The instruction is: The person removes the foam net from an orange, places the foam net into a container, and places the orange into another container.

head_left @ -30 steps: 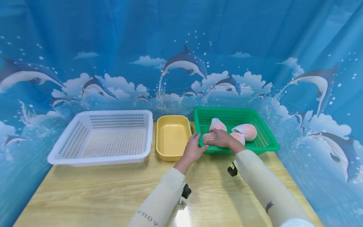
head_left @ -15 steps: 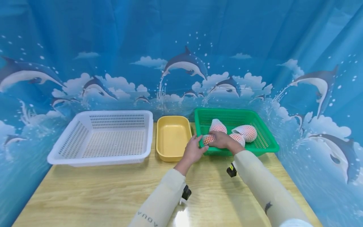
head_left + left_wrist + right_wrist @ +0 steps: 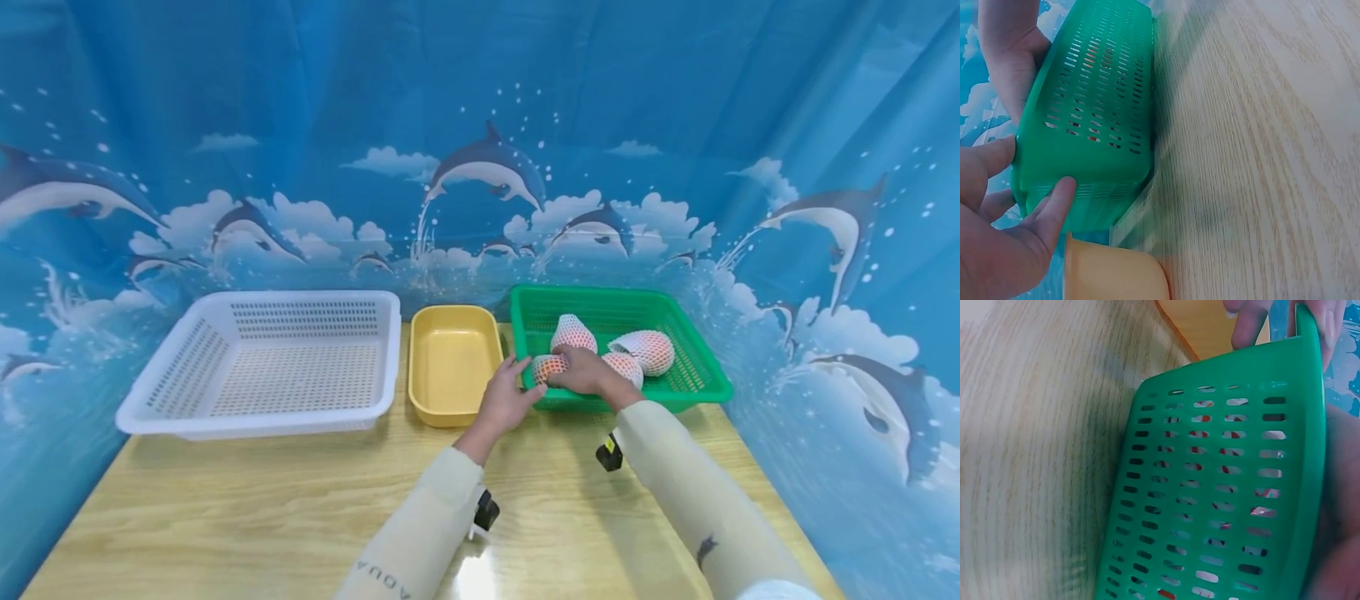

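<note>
The green basket (image 3: 622, 302) stands at the table's right, holding several round, orange-red fruits in white foam nets; their kind is not clear. My left hand (image 3: 504, 404) grips the basket's near left corner. In the left wrist view, its thumb presses the outer wall (image 3: 1054, 153) while fingers reach the rim. Inside the basket, my right hand (image 3: 588, 372) holds a netted fruit (image 3: 548, 367) in the near left corner. Behind that hand leans another netted fruit (image 3: 573, 333). To its right lie a netted fruit (image 3: 624, 367) and one more (image 3: 652, 352). The basket wall (image 3: 1254, 369) hides most of the right hand's fingers in the right wrist view.
Left of the green basket stands a yellow tub (image 3: 450, 400), close beside it. Farther left is a white perforated basket (image 3: 258, 427). All stand along the back of a wooden table (image 3: 247, 517). A blue dolphin-print curtain (image 3: 322, 125) hangs behind and at both sides.
Both hands stay at the near left corner of the green basket. The right hand and the fruit under it have shifted only slightly. The head view has drifted a little.
</note>
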Available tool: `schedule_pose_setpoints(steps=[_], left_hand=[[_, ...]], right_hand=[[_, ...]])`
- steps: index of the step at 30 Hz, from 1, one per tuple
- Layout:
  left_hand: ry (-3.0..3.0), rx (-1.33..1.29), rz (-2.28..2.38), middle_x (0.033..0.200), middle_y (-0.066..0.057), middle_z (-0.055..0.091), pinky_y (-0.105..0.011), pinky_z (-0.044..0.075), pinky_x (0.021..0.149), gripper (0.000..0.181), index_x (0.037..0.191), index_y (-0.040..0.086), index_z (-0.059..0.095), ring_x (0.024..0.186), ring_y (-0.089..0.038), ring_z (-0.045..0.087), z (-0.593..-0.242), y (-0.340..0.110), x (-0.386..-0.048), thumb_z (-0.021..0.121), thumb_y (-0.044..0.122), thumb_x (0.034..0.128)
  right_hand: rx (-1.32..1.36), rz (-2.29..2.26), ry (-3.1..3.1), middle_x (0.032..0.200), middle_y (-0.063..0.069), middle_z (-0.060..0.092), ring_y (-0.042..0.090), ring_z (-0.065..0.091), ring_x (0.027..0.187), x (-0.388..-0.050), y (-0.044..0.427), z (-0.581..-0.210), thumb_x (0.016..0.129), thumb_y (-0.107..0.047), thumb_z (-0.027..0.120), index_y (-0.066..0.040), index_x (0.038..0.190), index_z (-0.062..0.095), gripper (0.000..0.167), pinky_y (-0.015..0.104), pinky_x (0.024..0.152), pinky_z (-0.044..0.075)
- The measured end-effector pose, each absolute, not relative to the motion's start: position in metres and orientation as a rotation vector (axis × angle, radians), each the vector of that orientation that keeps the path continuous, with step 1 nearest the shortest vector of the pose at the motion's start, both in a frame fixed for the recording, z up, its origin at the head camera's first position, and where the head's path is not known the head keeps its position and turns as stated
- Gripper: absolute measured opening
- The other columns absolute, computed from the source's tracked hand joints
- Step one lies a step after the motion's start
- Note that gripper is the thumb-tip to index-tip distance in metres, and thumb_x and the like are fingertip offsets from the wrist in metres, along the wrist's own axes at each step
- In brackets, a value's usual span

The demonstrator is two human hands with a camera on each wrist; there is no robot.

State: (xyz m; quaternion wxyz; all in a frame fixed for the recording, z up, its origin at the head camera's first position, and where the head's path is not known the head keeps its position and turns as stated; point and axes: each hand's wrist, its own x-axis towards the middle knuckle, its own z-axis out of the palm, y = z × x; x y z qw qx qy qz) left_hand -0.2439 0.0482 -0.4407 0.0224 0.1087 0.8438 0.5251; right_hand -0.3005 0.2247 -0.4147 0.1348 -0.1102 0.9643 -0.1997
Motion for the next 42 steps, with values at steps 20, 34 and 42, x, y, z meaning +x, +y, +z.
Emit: schedule_pose_setpoints(steps=[20,34,42], left_hand=[[2.509,0.280,1.811,0.151,-0.014,0.037,-0.052,0.045,0.101,0.055,0.149,0.014,0.037,0.128,-0.039,0.046,-0.418,0.028,-0.237,0.056,0.025,0.0987],[2.365,0.165,2.091,0.149,-0.011,0.042,-0.047,0.047,0.100,0.050,0.144,0.017,0.045,0.129,-0.033,0.049,-0.416,-0.003,-0.238,0.059,0.026,0.0978],[2.288,0.163,2.197,0.148,-0.017,0.041,-0.049,0.046,0.101,0.052,0.145,0.016,0.044,0.125,-0.037,0.051,-0.411,-0.010,-0.241,0.062,0.024,0.0959]], right_hand=[[-0.268,-0.702,2.950,0.128,0.022,0.054,0.033,0.056,0.101,-0.292,0.230,-0.410,0.086,-0.035,0.058,-0.003,0.144,0.040,0.068,0.049,0.082,0.049],[-0.322,-1.119,3.156,0.145,0.020,0.035,0.037,0.047,0.120,-0.260,0.211,-0.408,0.089,-0.040,0.064,-0.013,0.147,0.038,0.069,0.059,0.092,0.045],[-0.555,-1.349,3.226,0.138,0.015,0.041,0.032,0.044,0.122,-0.245,0.186,-0.406,0.085,-0.031,0.072,-0.011,0.142,0.043,0.067,0.057,0.095,0.043]])
